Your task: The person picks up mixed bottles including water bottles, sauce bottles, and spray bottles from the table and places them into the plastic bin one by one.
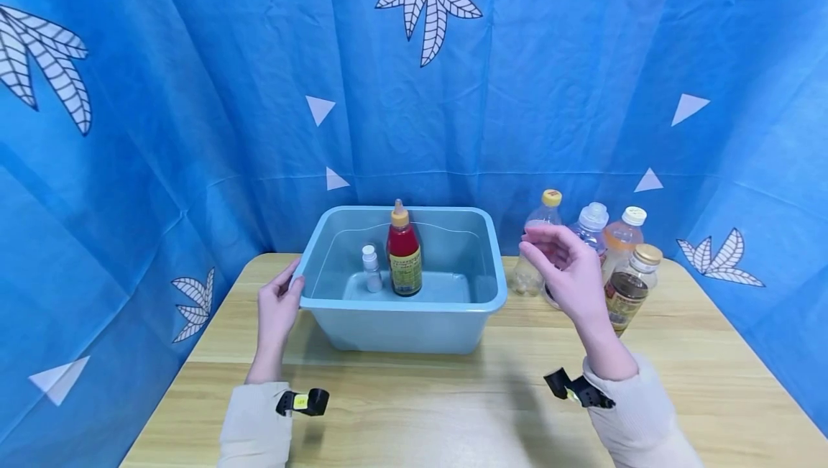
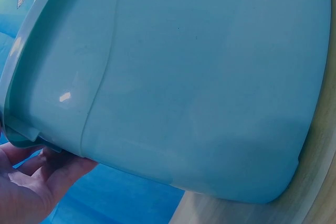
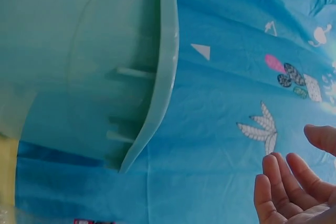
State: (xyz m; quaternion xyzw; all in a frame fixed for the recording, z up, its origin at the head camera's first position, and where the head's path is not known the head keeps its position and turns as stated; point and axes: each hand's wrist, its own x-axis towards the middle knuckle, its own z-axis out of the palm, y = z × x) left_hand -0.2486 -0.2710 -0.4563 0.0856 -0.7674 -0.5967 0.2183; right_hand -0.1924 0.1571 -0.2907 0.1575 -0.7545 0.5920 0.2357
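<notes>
2 sleeves, tub on wooden table, curtain

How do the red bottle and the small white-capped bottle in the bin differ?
The red bottle is taller, wider and darker than the white-capped bottle. The red bottle tapers to a pointed tip; the white-capped bottle has a blunt top. Both stand upright inside the blue bin.

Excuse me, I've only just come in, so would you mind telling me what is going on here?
A person's left hand grips the left rim of a blue bin on the wooden table. A red bottle and a small clear bottle stand inside it. The right hand is raised and holds nothing. Four more bottles stand to the right of the bin.
</notes>
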